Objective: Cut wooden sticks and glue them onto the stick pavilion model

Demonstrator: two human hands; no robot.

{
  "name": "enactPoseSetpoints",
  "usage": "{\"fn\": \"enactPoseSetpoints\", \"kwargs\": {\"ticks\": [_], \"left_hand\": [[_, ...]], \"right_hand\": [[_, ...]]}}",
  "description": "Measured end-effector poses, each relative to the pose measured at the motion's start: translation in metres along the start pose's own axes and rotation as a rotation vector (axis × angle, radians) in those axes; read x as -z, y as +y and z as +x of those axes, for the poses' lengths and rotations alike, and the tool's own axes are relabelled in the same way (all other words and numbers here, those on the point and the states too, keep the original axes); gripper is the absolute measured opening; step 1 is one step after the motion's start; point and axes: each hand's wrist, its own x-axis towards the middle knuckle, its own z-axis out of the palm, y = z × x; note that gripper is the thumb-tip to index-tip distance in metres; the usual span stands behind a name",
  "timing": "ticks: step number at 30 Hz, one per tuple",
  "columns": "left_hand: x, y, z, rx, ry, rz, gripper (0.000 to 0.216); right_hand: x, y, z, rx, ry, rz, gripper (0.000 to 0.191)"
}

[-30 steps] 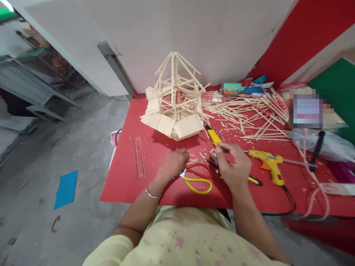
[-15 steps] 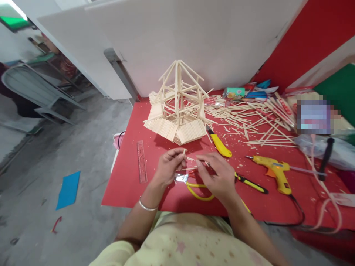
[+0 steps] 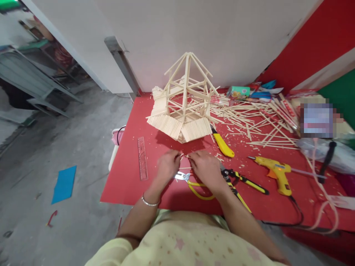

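Note:
My left hand (image 3: 168,165) pinches a short wooden stick piece (image 3: 182,155), its tip showing at the fingertips. Close beside it, my right hand (image 3: 207,169) has its fingers closed on another short stick piece (image 3: 186,156). Both hands hover low over the red tabletop, fingertips nearly meeting. Below them lie scissors (image 3: 197,189) with yellow handles, partly covered by my right hand. Just beyond the hands stands a model building (image 3: 185,99) of thin wooden sticks, with an open pointed frame and slatted lower roof panels.
A clear ruler (image 3: 142,159) lies left on the red table (image 3: 124,166). To the right are a yellow utility knife (image 3: 223,145), pliers (image 3: 251,184), a corded yellow glue gun (image 3: 273,170) and loose sticks (image 3: 244,114). A white wall (image 3: 222,40) rises behind.
My hands have come closer together, and my right hand has moved left, baring more of the pliers. The stick piece in my left hand has tilted from upright. The camera view has shifted slightly.

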Motion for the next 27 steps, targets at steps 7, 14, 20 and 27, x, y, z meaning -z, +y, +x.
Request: {"fn": "enactPoseSetpoints", "kwargs": {"ticks": [7,14,20,27], "left_hand": [[0.0,0.009,-0.003,-0.006,-0.057,0.15,0.019],[-0.008,0.002,0.003,0.023,0.029,-0.251,0.023],[-0.014,0.0,0.004,0.068,-0.011,-0.49,0.026],[-0.014,0.009,0.007,0.119,-0.085,-0.717,0.028]], "right_hand": [[-0.009,-0.002,0.008,0.018,-0.083,-0.04,0.027],[-0.015,0.001,0.012,-0.02,-0.086,-0.015,0.026],[-0.018,0.007,0.013,-0.067,-0.029,0.093,0.021],[-0.008,0.008,0.009,-0.071,0.09,0.318,0.015]]}}
